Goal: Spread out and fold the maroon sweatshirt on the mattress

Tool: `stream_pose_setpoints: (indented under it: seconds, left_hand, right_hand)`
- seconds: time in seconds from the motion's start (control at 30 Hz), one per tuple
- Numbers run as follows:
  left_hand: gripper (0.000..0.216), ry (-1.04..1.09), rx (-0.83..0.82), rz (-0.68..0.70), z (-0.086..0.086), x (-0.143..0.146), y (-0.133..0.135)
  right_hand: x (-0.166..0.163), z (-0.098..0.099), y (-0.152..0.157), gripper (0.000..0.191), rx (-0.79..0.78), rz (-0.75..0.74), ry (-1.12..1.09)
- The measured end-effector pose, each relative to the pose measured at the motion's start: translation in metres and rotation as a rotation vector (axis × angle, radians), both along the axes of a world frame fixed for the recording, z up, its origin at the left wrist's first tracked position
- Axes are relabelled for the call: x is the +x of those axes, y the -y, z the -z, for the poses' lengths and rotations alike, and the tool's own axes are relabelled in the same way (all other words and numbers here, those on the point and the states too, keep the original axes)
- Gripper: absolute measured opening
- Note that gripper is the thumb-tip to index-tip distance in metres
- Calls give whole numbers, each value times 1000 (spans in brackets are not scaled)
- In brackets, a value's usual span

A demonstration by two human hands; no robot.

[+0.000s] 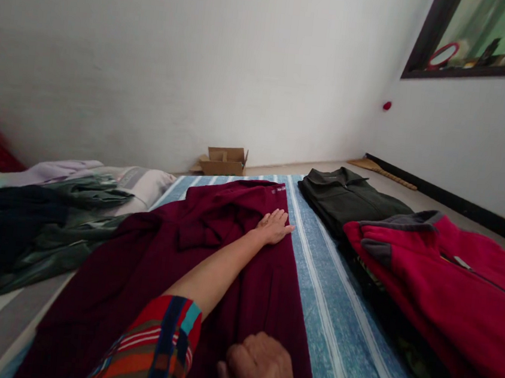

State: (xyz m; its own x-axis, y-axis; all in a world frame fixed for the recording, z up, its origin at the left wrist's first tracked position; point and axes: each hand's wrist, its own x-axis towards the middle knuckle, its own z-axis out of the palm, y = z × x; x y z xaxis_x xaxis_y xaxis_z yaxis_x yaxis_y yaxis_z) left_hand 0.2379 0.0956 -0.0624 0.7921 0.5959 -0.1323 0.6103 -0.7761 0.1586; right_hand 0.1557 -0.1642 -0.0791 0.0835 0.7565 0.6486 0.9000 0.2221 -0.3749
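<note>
A maroon garment (144, 274) lies spread on a blue striped bedsheet (333, 318). My left hand (273, 226) reaches far forward and rests flat, palm down, on the garment's upper right part near its collar. The forearm is bare and a striped, multicoloured sleeve covers the upper arm. At the bottom edge of the view, my right hand (260, 371) sits with its fingers curled on the garment's near right edge. The fingertips are hidden under the knuckles.
On the right lie a folded dark green jacket (345, 202) and a red fleece jacket (450, 282). A heap of dark and grey-green clothes (41, 221) covers the left side. A small cardboard box (225, 161) stands by the white wall, and a framed opening (485, 39) is at the upper right.
</note>
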Motion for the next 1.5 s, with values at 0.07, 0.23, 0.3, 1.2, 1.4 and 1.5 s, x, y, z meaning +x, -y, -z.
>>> stream_pose_setpoints:
  seconds: [0.07,0.23,0.3,1.2,1.4,1.5]
  left_hand:
    - [66,-12,-16,21,-3,-11,19]
    - [63,-36,-57,114,-13,-52,73]
    - [61,-36,-66,138,-17,-73,92]
    - [38,369,47,-172,-9,-203,245]
    - [32,442,94,-192,-6,-202,246]
    - [24,536,127,-194,-1,-202,245]
  right_hand:
    - [-2,-5,6,10,-15,-72,44]
    - [-4,-21,25,12,-107,-145,71]
    - [1,-24,35,12,-98,-176,27]
    - [8,17,104,17,197,-123,150]
    - [12,16,100,22,146,-155,253]
    - [16,17,100,28,121,-176,295]
